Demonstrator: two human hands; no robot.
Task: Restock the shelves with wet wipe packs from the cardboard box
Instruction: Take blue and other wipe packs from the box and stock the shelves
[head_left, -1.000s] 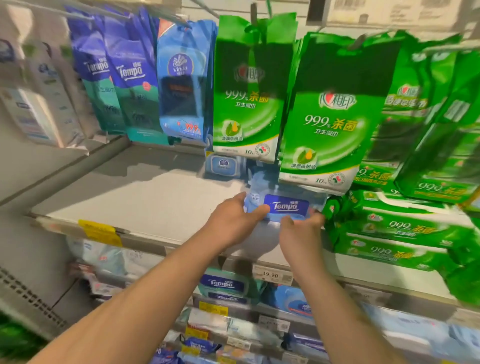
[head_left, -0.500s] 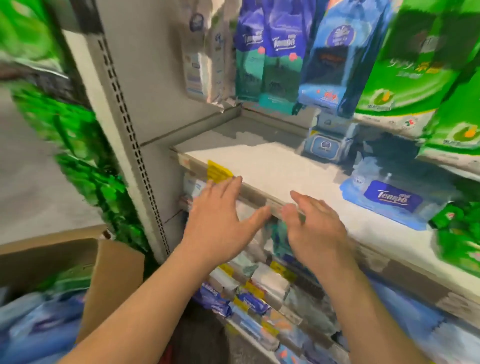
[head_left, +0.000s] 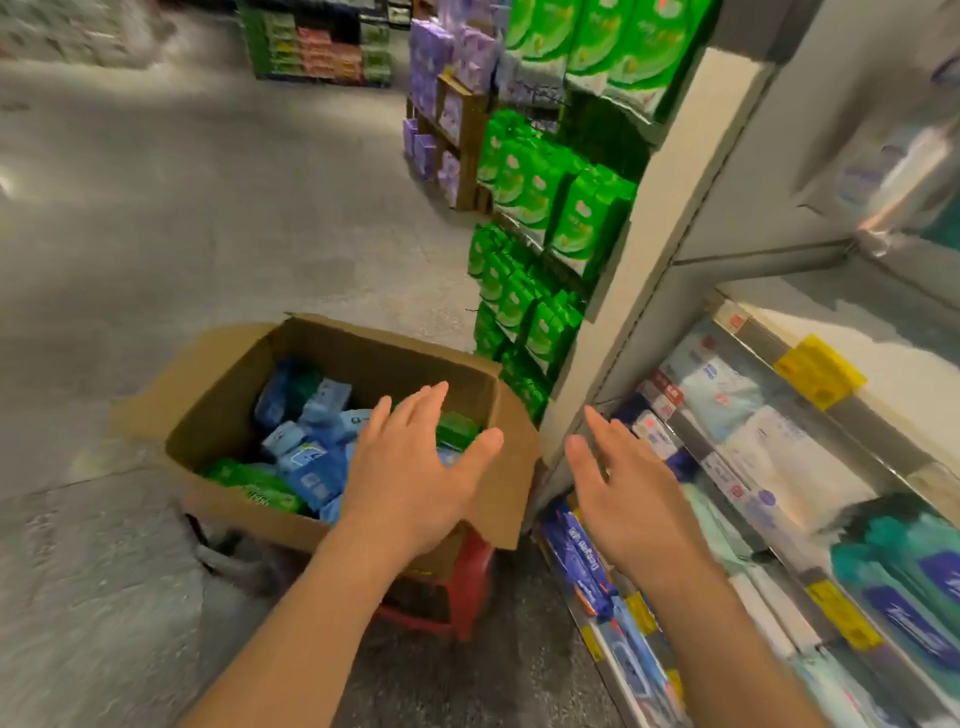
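Head view: both hands are empty, fingers extended and spread. The left hand (head_left: 415, 467) is held above the open brown cardboard box (head_left: 234, 415); the right hand (head_left: 631, 499) is held beside the box, near the lower tiers of the grey metal shelving unit (head_left: 649, 234). Neither hand touches a pack.

Location of stock: loose blue wet wipe packs (head_left: 311, 441) and green wet wipe packs (head_left: 249, 480) lie jumbled inside the box. The box appears to rest on a red plastic stool (head_left: 467, 587).

Probable faults:
- Downward pressure on the near edge of the box could tip it, because the stool looks narrower than the box base.
- The packs lie at mixed angles; a grasp with flat fingers may slip or lift two at once.
- Blue and green packs are intermixed, so a wrong variant may be taken for the intended shelf slot.
- The folded-out box flap (head_left: 511, 467) lies between box and shelving and could catch the right forearm.

Legible writing: none confirmed. Yellow shelf-edge tags (head_left: 818, 371) and pack logos are too blurred to read.
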